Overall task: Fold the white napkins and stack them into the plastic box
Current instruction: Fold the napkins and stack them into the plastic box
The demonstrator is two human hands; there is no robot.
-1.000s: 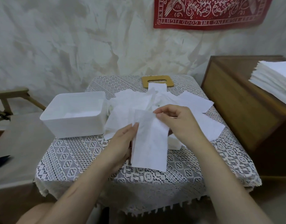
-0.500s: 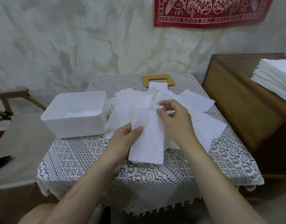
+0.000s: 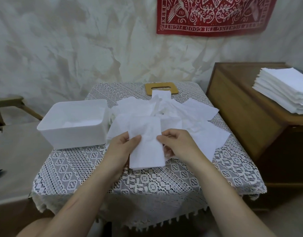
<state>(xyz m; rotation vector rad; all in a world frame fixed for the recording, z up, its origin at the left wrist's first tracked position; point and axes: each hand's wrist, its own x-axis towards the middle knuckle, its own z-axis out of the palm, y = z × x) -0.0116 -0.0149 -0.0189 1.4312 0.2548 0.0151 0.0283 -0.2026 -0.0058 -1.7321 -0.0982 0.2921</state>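
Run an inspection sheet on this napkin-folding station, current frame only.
Surface: small table under a lace cloth that hangs over the edges.
Job's things: held napkin, part-folded into a narrow strip; loose napkins spread behind it; plastic box at left, open, with white sheets low inside.
Clutter: wooden board with a slot, at the far edge, partly under a napkin.
Grippers: left hand pinches the strip's left edge; right hand pinches its right edge.
Cables: nothing seen.
Surroundings: wooden cabinet at right carrying a napkin stack; red wall hanging; wooden frame at far left.
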